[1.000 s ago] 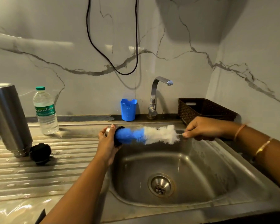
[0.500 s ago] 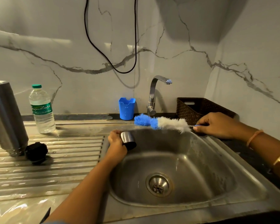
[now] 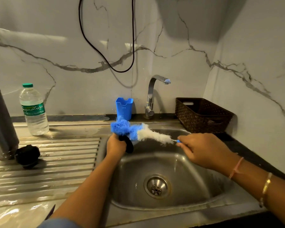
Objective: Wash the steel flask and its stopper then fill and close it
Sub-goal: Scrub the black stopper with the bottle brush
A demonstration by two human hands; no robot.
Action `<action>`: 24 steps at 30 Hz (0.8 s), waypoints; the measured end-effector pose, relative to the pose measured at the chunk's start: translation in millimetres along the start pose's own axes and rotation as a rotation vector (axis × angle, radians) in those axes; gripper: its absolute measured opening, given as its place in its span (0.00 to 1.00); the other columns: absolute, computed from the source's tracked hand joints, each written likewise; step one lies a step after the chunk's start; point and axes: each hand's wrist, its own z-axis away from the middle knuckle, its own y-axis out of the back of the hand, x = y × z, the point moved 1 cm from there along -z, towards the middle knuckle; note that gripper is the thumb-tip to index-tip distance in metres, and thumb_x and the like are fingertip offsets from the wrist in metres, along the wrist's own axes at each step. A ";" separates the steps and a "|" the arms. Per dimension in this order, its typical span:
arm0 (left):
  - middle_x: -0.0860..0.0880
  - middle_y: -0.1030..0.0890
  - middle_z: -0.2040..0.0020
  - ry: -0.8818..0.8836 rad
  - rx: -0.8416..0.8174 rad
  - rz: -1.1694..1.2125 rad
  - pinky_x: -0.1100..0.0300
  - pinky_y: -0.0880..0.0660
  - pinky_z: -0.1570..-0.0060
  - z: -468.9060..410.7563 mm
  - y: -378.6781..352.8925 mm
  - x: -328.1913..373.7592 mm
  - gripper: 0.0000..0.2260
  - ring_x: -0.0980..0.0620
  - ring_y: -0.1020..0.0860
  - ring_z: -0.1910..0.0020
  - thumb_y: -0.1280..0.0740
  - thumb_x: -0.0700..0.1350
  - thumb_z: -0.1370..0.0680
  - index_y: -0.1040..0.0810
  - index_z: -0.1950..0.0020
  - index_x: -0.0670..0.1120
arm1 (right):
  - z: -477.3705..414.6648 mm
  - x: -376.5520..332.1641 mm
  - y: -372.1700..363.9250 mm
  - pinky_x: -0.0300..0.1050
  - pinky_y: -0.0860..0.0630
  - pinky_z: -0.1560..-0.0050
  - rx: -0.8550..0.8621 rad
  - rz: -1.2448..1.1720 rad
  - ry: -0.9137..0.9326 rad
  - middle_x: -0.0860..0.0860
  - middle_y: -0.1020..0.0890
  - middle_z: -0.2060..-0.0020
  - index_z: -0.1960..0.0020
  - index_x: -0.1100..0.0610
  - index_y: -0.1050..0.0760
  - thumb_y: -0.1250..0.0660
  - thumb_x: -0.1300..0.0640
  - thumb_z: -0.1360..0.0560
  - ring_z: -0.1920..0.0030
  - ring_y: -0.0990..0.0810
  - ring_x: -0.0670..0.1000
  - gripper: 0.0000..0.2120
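So the person's left hand (image 3: 116,145) is up over the back-left corner of the sink (image 3: 174,208), and its grip is wrapped round a small dark cap (image 3: 129,146). Only the black edge of the cap pokes out past the fingers, so can't say much more about it. The right hand (image 3: 202,150) has a narrow grip pinching the thin blue handle end of a bottle brush (image 3: 152,136). The brush runs roughly level across the sink, white fluff on the handle side and blue fluff at the tip, with the blue end right up against the top of the cap and the left hand.

The steel flask (image 3: 2,122) itself isn't in anyone's hand. It's standing on the ribbed draining surface (image 3: 59,163) at the far left, partly cut off by the frame edge. The black stopper (image 3: 27,156) sits just beside its base on the same ribs.

Other stuff: a plastic water bottle (image 3: 34,111) with a green top behind the flask, a blue cup (image 3: 124,108) against the wall, the tap (image 3: 152,94) next to it, a brown woven basket (image 3: 202,115) in the right corner, and a black cable (image 3: 105,55) looping down the marble wall.
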 end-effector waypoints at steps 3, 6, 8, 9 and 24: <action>0.41 0.20 0.47 0.045 0.038 0.093 0.46 0.24 0.44 -2.9 -2.6 -0.1 0.11 0.43 0.22 0.49 0.36 0.34 0.24 0.26 0.43 0.42 | -0.4 -8.9 1.6 0.44 0.32 0.71 0.000 -0.009 -0.031 0.49 0.19 0.65 0.52 0.53 0.22 0.48 0.49 0.22 0.67 0.23 0.51 0.17; 0.40 0.20 0.53 0.209 0.060 0.402 0.51 0.19 0.58 -9.5 13.3 -7.4 0.05 0.44 0.21 0.56 0.36 0.33 0.23 0.27 0.54 0.43 | 11.5 -7.7 6.8 0.45 0.26 0.63 -0.054 -0.109 -0.061 0.49 0.18 0.61 0.48 0.52 0.21 0.44 0.48 0.20 0.62 0.22 0.49 0.14; 0.43 0.22 0.58 0.262 0.042 0.548 0.59 0.21 0.72 -9.0 22.0 -9.0 0.10 0.48 0.22 0.62 0.40 0.31 0.22 0.29 0.58 0.44 | 16.5 -11.8 5.8 0.41 0.30 0.63 -0.097 -0.141 -0.081 0.48 0.18 0.61 0.50 0.51 0.22 0.44 0.47 0.20 0.62 0.23 0.47 0.14; 0.44 0.22 0.57 0.241 0.021 0.537 0.59 0.22 0.74 -7.6 23.2 -8.3 0.10 0.49 0.22 0.62 0.41 0.31 0.21 0.29 0.58 0.44 | 15.9 -14.8 3.5 0.39 0.33 0.66 -0.113 -0.149 -0.094 0.47 0.20 0.63 0.51 0.51 0.23 0.45 0.46 0.20 0.64 0.25 0.46 0.14; 0.47 0.19 0.59 -0.118 -0.158 0.419 0.62 0.20 0.63 10.2 20.7 5.3 0.12 0.50 0.19 0.59 0.37 0.28 0.26 0.25 0.57 0.45 | -5.7 -1.1 20.3 0.48 0.26 0.63 -0.253 -0.241 -0.241 0.50 0.22 0.70 0.58 0.53 0.21 0.40 0.47 0.22 0.68 0.24 0.49 0.14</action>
